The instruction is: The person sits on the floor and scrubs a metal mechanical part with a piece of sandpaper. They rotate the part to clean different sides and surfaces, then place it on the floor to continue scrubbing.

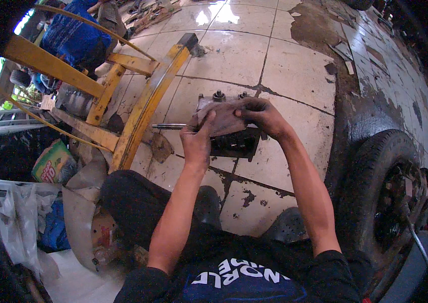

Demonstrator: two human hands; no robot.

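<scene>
My left hand pinches the left end of a thin, worn, greyish-brown sheet, thumb on top. At its right end my right hand grips the same sheet between thumb and fingers. I cannot tell whether it is sandpaper or cloth. Beneath it, on the tiles, is a metal machine housing with a dark, open near side and bolt-like studs along its far edge. The sheet and my hands hide its middle. Slim metal rods stick out to the left, beside my left hand.
A yellow metal frame stands on the left. Behind it is a blue sack-like bundle. A tyred wheel lies close on my right. At the lower left are plastic bags and a green packet. The floor tiles are stained and broken toward the right.
</scene>
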